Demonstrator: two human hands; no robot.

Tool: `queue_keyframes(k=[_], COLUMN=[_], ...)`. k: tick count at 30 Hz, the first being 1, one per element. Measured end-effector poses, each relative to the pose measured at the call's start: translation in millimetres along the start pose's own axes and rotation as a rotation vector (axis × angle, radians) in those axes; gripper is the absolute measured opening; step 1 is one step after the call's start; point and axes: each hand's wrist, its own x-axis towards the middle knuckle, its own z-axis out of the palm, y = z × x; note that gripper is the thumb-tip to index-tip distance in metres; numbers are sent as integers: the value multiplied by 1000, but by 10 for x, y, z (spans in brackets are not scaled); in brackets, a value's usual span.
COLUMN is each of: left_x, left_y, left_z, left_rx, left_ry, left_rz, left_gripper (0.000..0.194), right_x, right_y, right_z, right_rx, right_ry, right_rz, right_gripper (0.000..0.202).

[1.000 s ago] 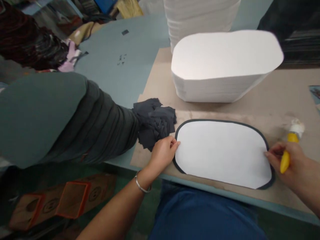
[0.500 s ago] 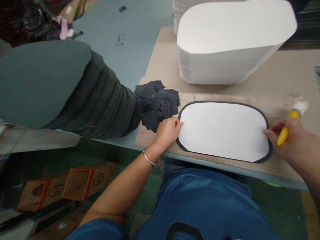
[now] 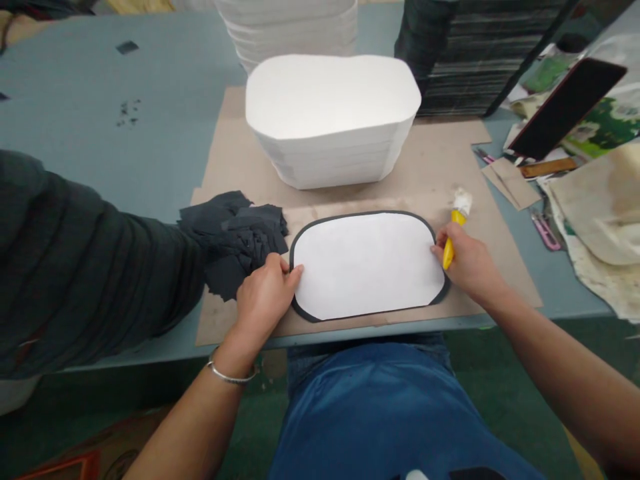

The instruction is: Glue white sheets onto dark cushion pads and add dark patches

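Observation:
A white rounded panel with a dark border (image 3: 367,267) lies flat on the brown board (image 3: 450,160) near the table's front edge. Thumb and fingers of my left hand (image 3: 267,287) pinch the panel's left edge. At its right end, my right hand (image 3: 463,257) holds a yellow-handled brush (image 3: 456,230), bristles pointing away and coated white, while the fingertips touch the panel's edge. A loose heap of dark fabric pieces (image 3: 235,233) sits just left of the panel. Behind it stands a tall stack of white panels (image 3: 333,100).
Stacked dark panels (image 3: 90,267) rise at the left, and another dark stack (image 3: 480,53) stands at the back right. Farther right are a leaning phone-like dark slab (image 3: 567,107), pink-handled snips (image 3: 545,230) and a cream cloth (image 3: 605,207).
The view has swung to the right, so more of the right side of the table shows. Both hands stay at the panel's two ends, and the brush remains in my right hand.

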Motion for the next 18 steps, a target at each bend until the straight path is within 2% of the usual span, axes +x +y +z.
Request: queue_keyframes(k=[2, 4, 6, 8, 11, 15, 18], left_x=[-28, -40, -33, -8, 45, 75, 63], left_y=[121, 302, 518, 716, 882, 880, 849], left_z=[-22, 14, 102, 218, 383, 490, 490], left_rx=[7, -35, -70, -60, -8, 14, 19], left_ry=[158, 315, 373, 360, 298, 247, 239], left_rz=[49, 231, 457, 595, 636, 621, 618], left_gripper=[39, 43, 46, 56, 64, 63, 63], right_x=[0, 6, 9, 3, -34, -51, 35], right_y=[6, 9, 10, 16, 26, -71, -315], right_z=[15, 34, 57, 75, 70, 77, 231], right_rx=[0, -10, -27, -48, -96, -184, -150], right_ry=[-2, -1, 3, 9, 23, 77, 92], right_rz=[-10, -19, -30, -45, -69, -85, -189], right_gripper=[10, 10, 9, 8, 6, 12, 14])
